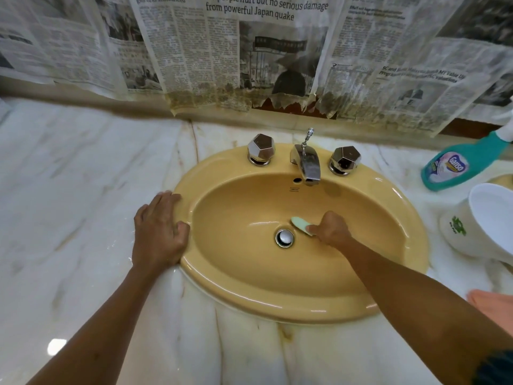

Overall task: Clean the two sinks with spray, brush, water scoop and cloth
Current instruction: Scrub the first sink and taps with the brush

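Note:
A yellow oval sink [277, 290] is set in a white marble counter, with a chrome drain [284, 238] at its bottom. My right hand [331, 229] is down in the basin and grips a pale green brush [301, 225], whose head lies on the basin just right of the drain. My left hand [159, 232] rests flat on the sink's left rim, thumb over the inner edge. A teal spray bottle [455, 166] stands at the right, a white water scoop [477, 226] sits below it, and an orange cloth [492, 304] lies at the right edge.
A chrome faucet [306, 162] with two faceted knobs [261, 150] [344, 159] sits on the sink's back rim. Newspaper sheets [249, 51] cover the wall behind. The marble counter [83, 190] stretches left. A sliver of a second yellow sink [503, 181] shows at far right.

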